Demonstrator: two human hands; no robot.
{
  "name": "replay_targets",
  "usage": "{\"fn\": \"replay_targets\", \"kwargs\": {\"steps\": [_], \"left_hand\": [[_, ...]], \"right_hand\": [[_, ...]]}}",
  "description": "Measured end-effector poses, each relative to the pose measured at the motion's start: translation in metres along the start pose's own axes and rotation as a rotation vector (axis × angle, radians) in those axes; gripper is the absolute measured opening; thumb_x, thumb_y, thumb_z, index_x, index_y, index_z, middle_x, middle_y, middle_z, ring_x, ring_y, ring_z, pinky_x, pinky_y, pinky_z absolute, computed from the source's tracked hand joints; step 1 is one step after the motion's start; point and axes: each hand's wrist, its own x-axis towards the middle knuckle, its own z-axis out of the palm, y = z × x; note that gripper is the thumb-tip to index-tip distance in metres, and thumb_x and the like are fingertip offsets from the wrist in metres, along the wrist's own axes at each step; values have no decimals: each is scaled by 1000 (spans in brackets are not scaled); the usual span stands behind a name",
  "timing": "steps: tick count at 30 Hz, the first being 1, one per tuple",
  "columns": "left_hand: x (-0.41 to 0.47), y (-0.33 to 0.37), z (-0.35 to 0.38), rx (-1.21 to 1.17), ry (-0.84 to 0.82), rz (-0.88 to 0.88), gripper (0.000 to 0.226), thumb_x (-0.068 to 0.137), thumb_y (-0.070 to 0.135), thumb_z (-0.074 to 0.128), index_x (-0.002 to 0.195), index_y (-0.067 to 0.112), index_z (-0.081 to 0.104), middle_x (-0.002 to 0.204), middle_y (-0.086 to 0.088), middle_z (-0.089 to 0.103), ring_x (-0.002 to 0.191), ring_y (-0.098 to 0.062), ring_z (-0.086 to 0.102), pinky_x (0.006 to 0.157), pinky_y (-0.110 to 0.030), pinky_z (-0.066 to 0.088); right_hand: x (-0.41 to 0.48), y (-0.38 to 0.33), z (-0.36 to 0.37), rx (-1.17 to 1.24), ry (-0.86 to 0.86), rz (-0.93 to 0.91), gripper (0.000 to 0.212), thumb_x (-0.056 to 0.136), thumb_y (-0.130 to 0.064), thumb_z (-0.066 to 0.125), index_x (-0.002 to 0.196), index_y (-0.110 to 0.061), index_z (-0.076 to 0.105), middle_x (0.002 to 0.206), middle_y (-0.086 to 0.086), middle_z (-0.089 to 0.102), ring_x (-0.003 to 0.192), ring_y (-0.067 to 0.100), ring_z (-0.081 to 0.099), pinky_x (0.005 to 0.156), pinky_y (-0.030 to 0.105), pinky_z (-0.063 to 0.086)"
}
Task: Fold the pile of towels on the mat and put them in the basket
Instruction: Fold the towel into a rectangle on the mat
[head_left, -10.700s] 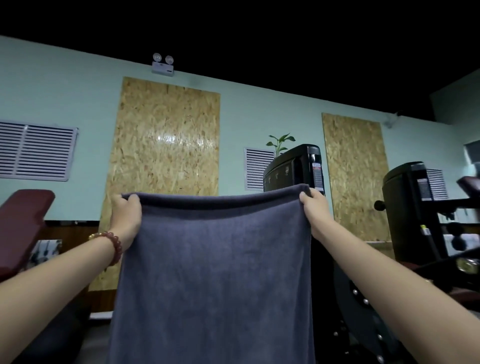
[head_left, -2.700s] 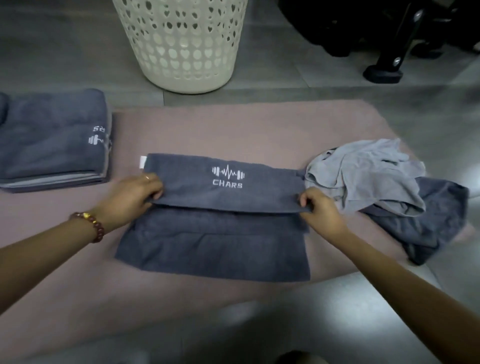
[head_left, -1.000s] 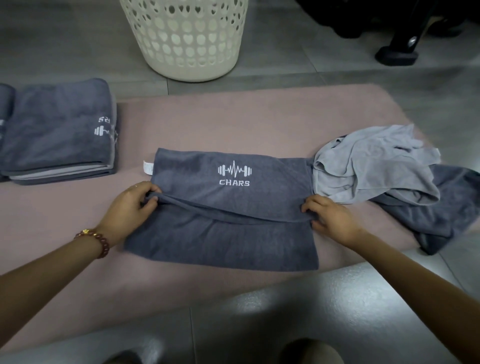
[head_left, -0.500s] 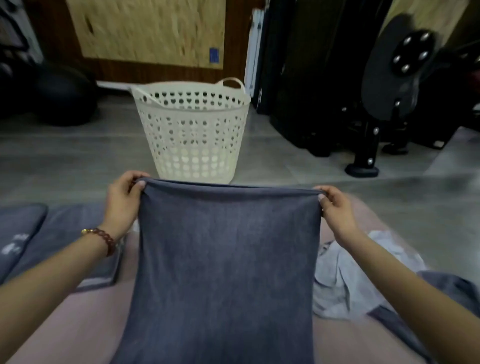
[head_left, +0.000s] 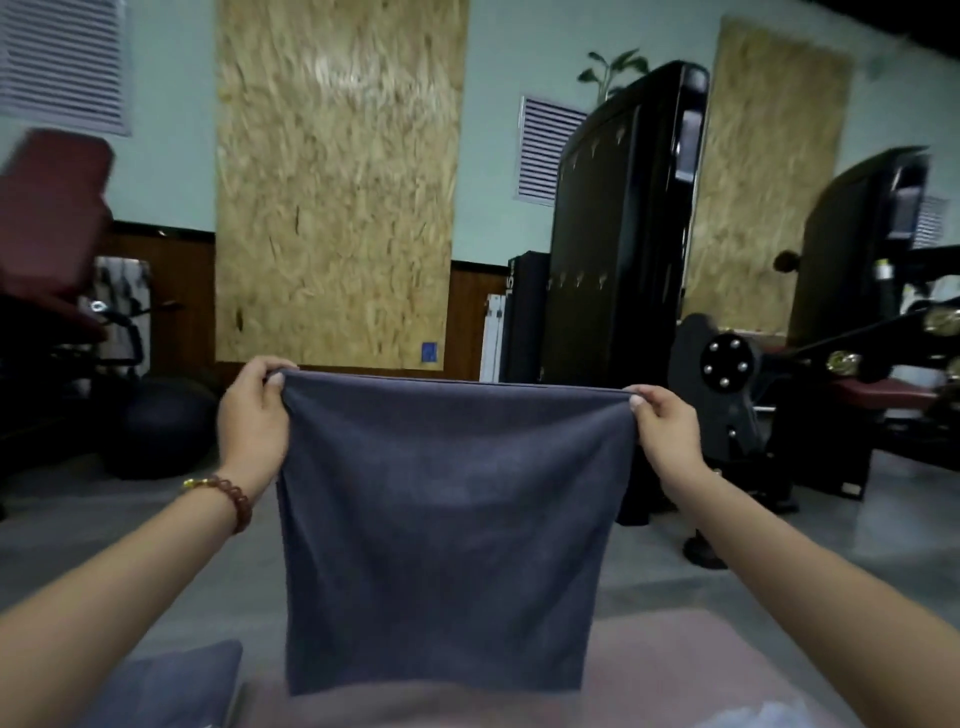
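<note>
A dark grey towel (head_left: 441, 530) hangs folded in front of me, stretched flat in the air. My left hand (head_left: 253, 410) pinches its top left corner and my right hand (head_left: 662, 428) pinches its top right corner. Its lower edge hangs just above the pink mat (head_left: 670, 670). A corner of the folded grey towel stack (head_left: 171, 686) shows at the bottom left. A bit of the light grey unfolded towel (head_left: 769, 717) peeks in at the bottom right. The hanging towel hides the basket.
Black gym machines (head_left: 623, 249) stand to the right on the grey floor. A dark exercise ball (head_left: 166, 426) and a maroon padded bench (head_left: 52, 218) sit to the left. Chipboard panels (head_left: 337, 182) cover the pale green wall.
I lifted the towel off the mat by its fold edge with both hands and raised it higher. My view tilted up from the mat to the wall, and the basket went out of sight.
</note>
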Motion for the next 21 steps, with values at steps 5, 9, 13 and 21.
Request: {"fn": "replay_targets", "kwargs": {"steps": [5,9,13,21], "left_hand": [[-21,27,-10,-38,16,-78,22,98,7,33,100,9,55,95,-4,56,88,-17,50,73,-25,32],[-41,36,-20,-119,28,-34,22,97,2,33,112,6,49,101,-2,51,93,-15,49,79,-21,34],[-51,45,-45,-170,62,197,25,97,3,37,99,28,41,83,8,46,74,0,47,71,-18,36],[-100,-4,-49,-113,-97,53,24,93,-4,40,92,20,42,84,-1,48,75,-7,47,71,-17,36]], "right_hand": [[-15,-15,-16,132,-33,83,26,94,-10,49,80,-26,66,94,3,65,92,20,59,85,39,49],[-41,-22,-26,140,21,82,26,94,-7,46,82,-22,63,94,5,63,92,20,57,78,30,47],[-64,-32,-40,116,235,-114,18,92,-2,47,94,-14,60,90,2,62,87,12,58,78,19,44],[-104,13,-36,-141,95,13,11,94,-9,49,102,-14,54,80,-6,56,73,3,54,65,12,38]]}}
